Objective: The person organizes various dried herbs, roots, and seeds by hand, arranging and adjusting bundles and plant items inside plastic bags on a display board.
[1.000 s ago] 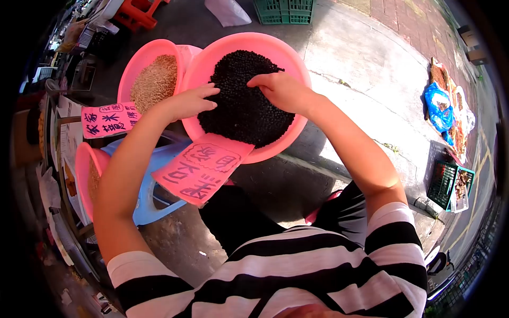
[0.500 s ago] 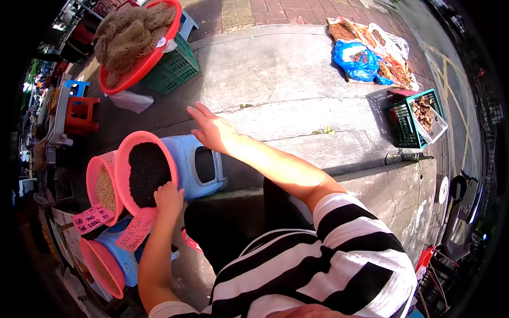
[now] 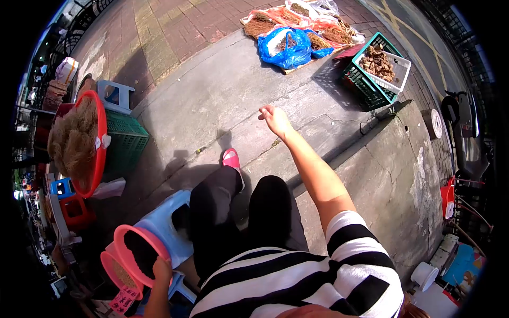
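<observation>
My left hand [image 3: 162, 269] is at the near rim of a pink basin [image 3: 120, 236] of small black grains [image 3: 139, 255]. Its fingers curl over the rim, and the fingertips are partly hidden. The basin tilts on a blue plastic stool [image 3: 168, 225]. Beside it is another pink basin [image 3: 107, 263] of pale grain, with a pink handwritten sign [image 3: 123, 300] at its front. My right hand [image 3: 277, 122] hangs in the air above the pavement, its fingers loosely bent and slightly apart, with nothing seen in it.
A red basin [image 3: 101, 139] of brown stringy material rests by a green crate [image 3: 127, 139]. Farther off lie a blue plastic bag [image 3: 289, 49] among dried goods and a green crate [image 3: 356, 87] with a white tray [image 3: 404, 74] of brown pieces. A concrete ledge [image 3: 389, 175] runs along the right.
My view has turned right, and a foot in a pink slipper now shows as a leg extends. My right hand's spread fingers have bent. My left hand stays at the basin of black grains.
</observation>
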Motion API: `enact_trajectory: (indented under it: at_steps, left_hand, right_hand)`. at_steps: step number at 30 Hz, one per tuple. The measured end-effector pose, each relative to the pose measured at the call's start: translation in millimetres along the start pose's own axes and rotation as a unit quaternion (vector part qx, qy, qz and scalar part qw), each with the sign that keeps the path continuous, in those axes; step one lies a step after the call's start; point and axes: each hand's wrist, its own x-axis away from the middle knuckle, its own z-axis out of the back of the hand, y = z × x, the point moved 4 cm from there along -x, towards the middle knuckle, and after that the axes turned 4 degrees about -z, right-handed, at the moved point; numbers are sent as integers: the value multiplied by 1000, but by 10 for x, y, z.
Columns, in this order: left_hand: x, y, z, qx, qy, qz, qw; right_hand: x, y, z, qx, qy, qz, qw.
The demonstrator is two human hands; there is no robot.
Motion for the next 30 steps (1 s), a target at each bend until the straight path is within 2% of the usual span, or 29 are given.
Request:
enact_trajectory:
  at_steps: [2,3,4,5,6,7,8,10,12,13,14,16,18,20,22,24,26,27,30]
  left_hand:
    - [-23,-63,-41,-36,-35,27,998]
    - [-41,-72,-59,-48,-47,17,998]
    - [-52,-86,-91,-52,-86,51,994]
    - [-146,-51,-41,-57,-105,64,991]
    - [-295,29,35,-52,-125,62,989]
    - [-468,111,142,-46,-143,61,987]
    - [-739,208,248,-40,-158,53,985]
    - [-1360,450,518,-21,-184,32,982]
    - [-1757,657,792,9,-214,0,977]
    - [-1885,818,917,31,-229,-21,973]
    - [-2010,968,1021,56,-246,-44,967]
    - [-2202,1366,1190,120,-276,-107,948]
    - [-2401,1797,1378,199,-304,-161,917]
    - [-2770,2283,1848,322,-303,-151,884]
    - [-3084,2853,2726,440,-301,-113,839]
    - [-3519,3198,3344,442,-307,-101,837]
    - [-4077,3337,3662,460,-313,-77,827]
    - [-4336,3398,3808,417,-314,-70,850]
    - [-5247,3462,3666,342,-397,-251,814]
  right_hand:
    - [-69,457,566,-35,97,9,995]
    - [-73,775,874,-42,145,-22,988]
    - [-36,1093,1278,-1,242,-36,970]
    - [120,1426,1555,122,294,-100,943]
    - [303,1754,1766,122,294,-189,929]
    - [499,2142,2018,148,314,-207,915]
    - [783,2209,2042,177,297,-300,889]
    - [1194,1988,1873,214,167,-433,860]
    - [1434,1561,1379,244,39,-488,837]
    - [1496,1675,1078,294,-53,-436,849]
    - [1429,1290,812,290,-206,-401,844]
    - [1127,715,333,257,-347,-320,843]
    - [692,150,66,156,-233,-311,908]
    - [103,-1077,327,72,-176,-219,957]
    - [-348,-1652,573,5,-119,-138,983]
    - [-697,-1742,829,-13,-61,-167,984]
    - [-936,-1661,1128,8,14,-198,980]
    - [-1031,-1582,1279,35,47,-234,970]
    - [-1251,-992,1558,93,125,-340,927]
